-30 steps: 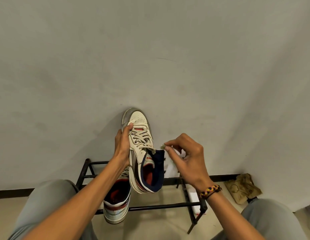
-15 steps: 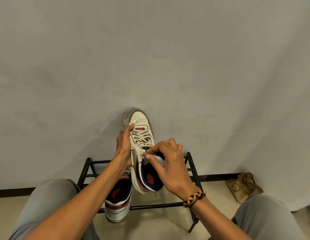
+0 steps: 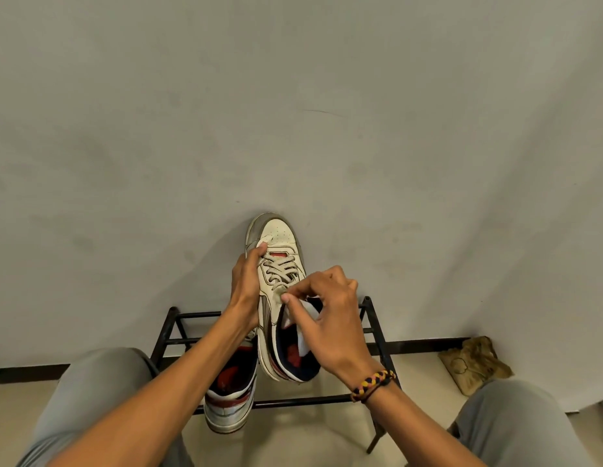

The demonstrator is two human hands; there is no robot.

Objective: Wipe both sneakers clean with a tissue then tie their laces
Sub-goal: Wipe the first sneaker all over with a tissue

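A white sneaker (image 3: 280, 241) with grey laces and a navy collar is raised toe-up in front of the wall. My left hand (image 3: 247, 288) grips its left side, thumb near the lowest eyelets. My right hand (image 3: 327, 311) pinches a white tissue (image 3: 302, 320) against the tongue and collar of that sneaker. The second sneaker (image 3: 230, 392), white with red and navy trim, stands heel toward me on the black rack, partly hidden behind my left forearm.
A black metal shoe rack (image 3: 293, 401) stands against the grey wall between my knees. A crumpled tan bag (image 3: 473, 364) lies on the floor at the right, by the dark skirting.
My right hand has moved left with the tissue, from beside the sneaker onto its tongue and collar. The left hand keeps the same hold on the sneaker.
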